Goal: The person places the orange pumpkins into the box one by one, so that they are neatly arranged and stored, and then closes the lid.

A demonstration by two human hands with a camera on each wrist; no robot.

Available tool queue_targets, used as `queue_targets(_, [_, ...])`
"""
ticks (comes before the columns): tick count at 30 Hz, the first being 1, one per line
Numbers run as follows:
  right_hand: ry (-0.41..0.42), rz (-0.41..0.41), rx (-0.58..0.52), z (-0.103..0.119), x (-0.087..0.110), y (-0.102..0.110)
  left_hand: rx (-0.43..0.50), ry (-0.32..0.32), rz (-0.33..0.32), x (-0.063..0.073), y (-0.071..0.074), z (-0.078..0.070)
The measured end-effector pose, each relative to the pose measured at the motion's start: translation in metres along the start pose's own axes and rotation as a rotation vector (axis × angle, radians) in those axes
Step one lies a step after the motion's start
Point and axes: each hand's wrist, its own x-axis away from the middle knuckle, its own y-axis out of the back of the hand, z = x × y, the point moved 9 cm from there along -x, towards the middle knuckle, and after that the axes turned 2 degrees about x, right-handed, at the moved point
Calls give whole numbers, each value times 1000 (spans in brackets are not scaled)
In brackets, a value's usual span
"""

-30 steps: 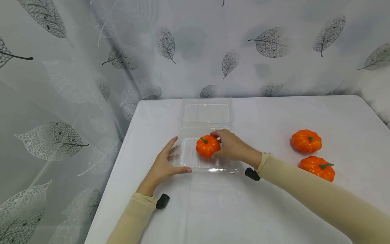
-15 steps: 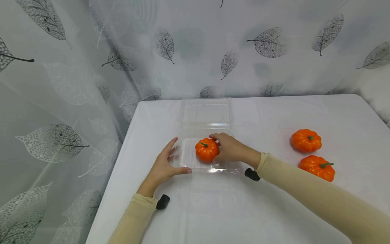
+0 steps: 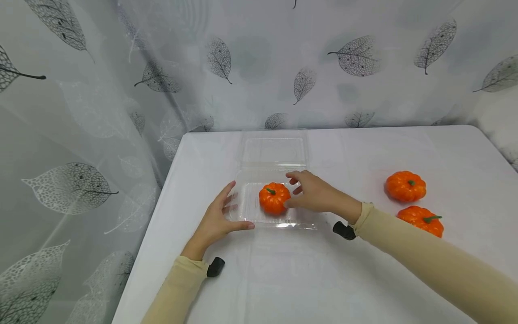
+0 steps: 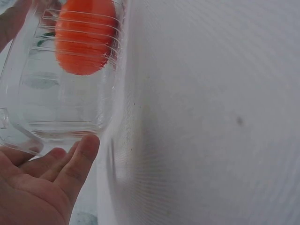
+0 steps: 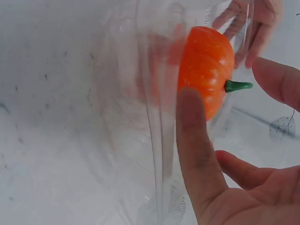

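Note:
An orange toy pumpkin [image 3: 274, 199] with a green stem sits in the base of a clear plastic clamshell box [image 3: 251, 211], whose lid [image 3: 275, 150] lies folded back behind it. My right hand [image 3: 313, 191] hovers at the pumpkin's right side, thumb and fingers spread apart; in the right wrist view the thumb overlaps the pumpkin [image 5: 211, 70]. At the box's left end is my left hand [image 3: 216, 220], its fingers stretched along the side and its thumb by the front corner. The left wrist view shows those fingertips [image 4: 89, 145] right at the box wall.
Two more orange pumpkins stand on the right of the white table [image 3: 291, 279]: one farther back [image 3: 405, 186], the other [image 3: 421, 219] nearer, partly behind the right sleeve. A leaf-patterned curtain [image 3: 259, 63] hangs along the back and left table edges.
The pumpkin has settled slightly lower in the box. My right hand has let go of it, its fingers spreading and drawing back to the right. My left hand has stayed put.

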Motion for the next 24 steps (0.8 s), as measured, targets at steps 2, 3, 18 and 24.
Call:
queue_targets(2, [-20,18,-29,-1,2,2,3,-3,-1,0,1,-1])
queue_targets(3, [-31,34,-48,-2,3,2,5,-4,-1,0,1,-1])
queue_targets(18, [-92,156,-238,-14,2,-21,3,15,4,2,-1,0])
queue_targets(24, [-54,179,-327,-11,-1,-28,8,14,7,1,-2,-2])
